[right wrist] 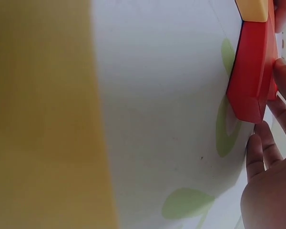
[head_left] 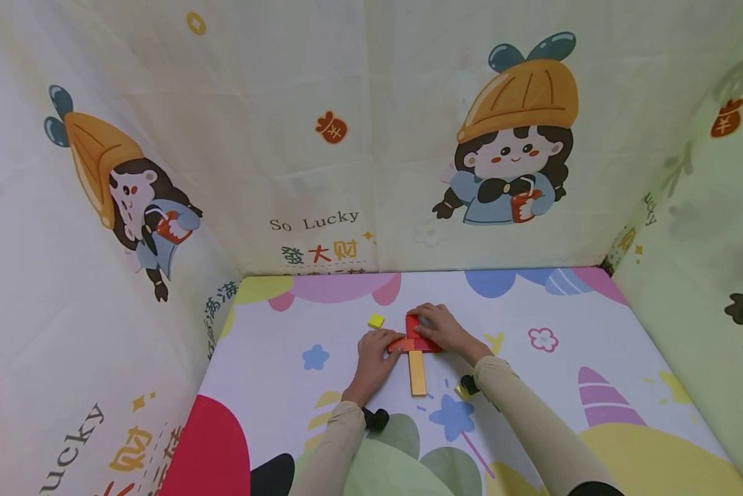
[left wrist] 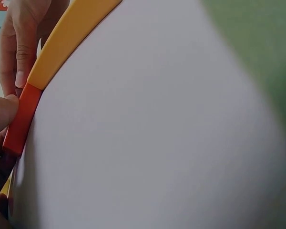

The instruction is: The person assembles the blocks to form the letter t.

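Flat toy blocks lie joined in a cross shape on the table in the head view. My left hand pinches the orange-red block on the left side; in the left wrist view its thumb presses the face of that block. My right hand grips the upper red block with thumb and fingers. Below that hand a darker red block points right; its angled end shows in the right wrist view. A long yellow-orange block extends toward me, touching the red pieces.
A small yellow block lies beyond my left hand. Another yellow piece sits by my right wrist, partly hidden by the black wrist camera. The table has a printed cover, with patterned cloth walls behind and at both sides.
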{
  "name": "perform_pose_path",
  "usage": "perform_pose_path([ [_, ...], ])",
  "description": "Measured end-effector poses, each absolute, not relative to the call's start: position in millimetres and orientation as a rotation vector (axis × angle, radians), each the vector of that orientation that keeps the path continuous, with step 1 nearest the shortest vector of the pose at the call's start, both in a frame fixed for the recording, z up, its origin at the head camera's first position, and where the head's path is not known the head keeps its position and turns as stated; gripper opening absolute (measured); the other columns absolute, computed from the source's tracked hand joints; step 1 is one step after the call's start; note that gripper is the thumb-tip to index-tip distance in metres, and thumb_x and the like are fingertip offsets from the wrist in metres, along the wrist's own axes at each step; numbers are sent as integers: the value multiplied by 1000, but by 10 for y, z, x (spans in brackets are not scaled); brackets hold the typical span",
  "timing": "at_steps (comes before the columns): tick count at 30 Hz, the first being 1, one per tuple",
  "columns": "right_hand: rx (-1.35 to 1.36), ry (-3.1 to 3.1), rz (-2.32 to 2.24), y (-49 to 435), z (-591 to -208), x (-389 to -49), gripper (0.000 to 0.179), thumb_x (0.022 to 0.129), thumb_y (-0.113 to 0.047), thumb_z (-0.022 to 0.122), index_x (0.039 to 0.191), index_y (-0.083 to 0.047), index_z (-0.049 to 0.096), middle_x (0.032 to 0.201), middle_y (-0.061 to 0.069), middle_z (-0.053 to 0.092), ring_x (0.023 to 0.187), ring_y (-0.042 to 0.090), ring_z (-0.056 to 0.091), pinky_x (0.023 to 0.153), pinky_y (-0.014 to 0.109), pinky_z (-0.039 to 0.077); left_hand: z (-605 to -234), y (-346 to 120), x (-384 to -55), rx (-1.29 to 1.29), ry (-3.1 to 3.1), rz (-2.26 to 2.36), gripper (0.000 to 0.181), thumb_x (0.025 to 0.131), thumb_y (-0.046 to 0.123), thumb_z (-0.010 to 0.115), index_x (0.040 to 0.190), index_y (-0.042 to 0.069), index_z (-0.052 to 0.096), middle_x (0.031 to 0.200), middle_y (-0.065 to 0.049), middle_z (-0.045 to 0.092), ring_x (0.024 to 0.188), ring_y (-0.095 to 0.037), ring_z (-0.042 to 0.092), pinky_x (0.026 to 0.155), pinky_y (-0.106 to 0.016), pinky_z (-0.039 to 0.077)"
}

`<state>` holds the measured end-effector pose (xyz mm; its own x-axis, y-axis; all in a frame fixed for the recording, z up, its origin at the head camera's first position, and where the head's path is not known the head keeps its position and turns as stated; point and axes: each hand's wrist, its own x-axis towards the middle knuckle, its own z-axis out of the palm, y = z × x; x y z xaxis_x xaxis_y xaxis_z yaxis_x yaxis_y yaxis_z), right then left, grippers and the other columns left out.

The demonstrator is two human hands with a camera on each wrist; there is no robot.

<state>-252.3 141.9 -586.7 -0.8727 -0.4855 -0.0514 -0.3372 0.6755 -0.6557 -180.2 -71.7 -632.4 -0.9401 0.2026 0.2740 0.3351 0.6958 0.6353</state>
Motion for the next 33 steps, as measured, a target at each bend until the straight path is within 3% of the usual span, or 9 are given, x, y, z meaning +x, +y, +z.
perform_pose_path([
  [15, -685, 2703, -963, 1405, -5873, -2527, 43, 101, -24, 68, 143, -16, 62, 143, 12, 60, 131, 36, 49, 110, 57, 46, -6289, -698, -1801, -453, -2680, -1055, 28, 100, 22, 70, 128, 20, 75, 121, -3, 70, 117, -25, 59, 106, -56, 40],
  [33, -760, 2652, -941, 1488, -5884, -2539, 48, 100, -10, 64, 148, -17, 58, 150, 15, 55, 132, 38, 46, 110, 61, 44, -6290, -695, -1779, -441, -2697, -1051, 28, 100, 22, 70, 128, 22, 75, 122, -2, 69, 118, -24, 57, 107, -55, 39],
])
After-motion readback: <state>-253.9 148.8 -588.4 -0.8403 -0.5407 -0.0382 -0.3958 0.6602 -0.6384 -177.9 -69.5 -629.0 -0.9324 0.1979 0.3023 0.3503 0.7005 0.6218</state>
